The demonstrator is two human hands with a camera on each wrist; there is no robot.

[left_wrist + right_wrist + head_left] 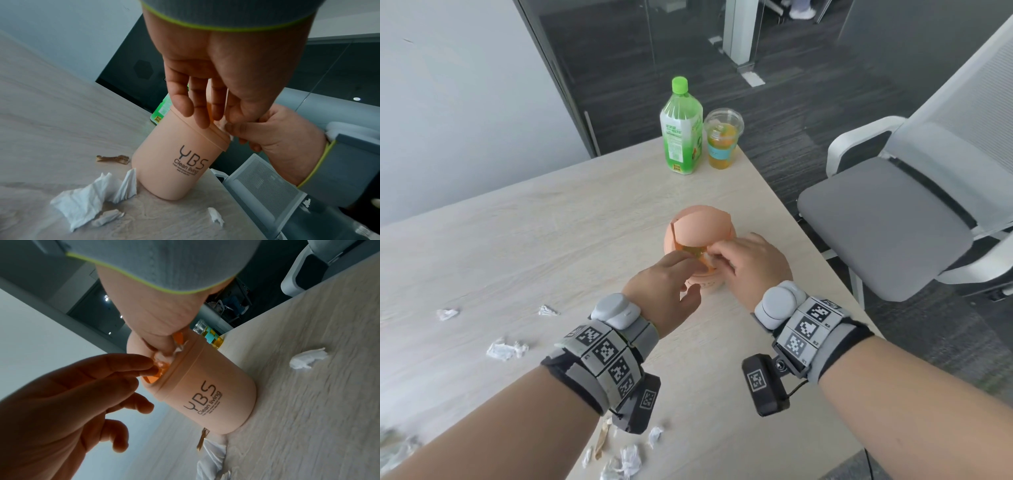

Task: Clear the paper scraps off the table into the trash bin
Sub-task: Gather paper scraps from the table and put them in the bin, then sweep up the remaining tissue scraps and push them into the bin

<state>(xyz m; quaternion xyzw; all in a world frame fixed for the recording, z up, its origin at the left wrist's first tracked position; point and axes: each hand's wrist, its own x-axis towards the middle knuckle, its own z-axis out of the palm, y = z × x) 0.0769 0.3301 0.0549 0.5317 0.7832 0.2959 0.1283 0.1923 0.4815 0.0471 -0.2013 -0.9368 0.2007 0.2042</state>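
A peach trash bin (700,226) with a domed lid and an orange flap (151,379) stands near the table's right edge. My left hand (693,263) reaches its straight fingers (200,118) over the rim and presses the flap at the opening. My right hand (717,257) pinches a small white paper scrap (180,348) at that opening, right beside the left fingers. Several crumpled white paper scraps lie on the table, one pile (506,349) to the left and another (626,459) near the front edge, with a brown scrap (601,442) among them.
A green bottle (681,130) and a plastic cup of orange drink (722,140) stand at the far corner of the wooden table (551,222). A grey office chair (893,222) sits just past the table's right edge. A grey wall runs behind on the left.
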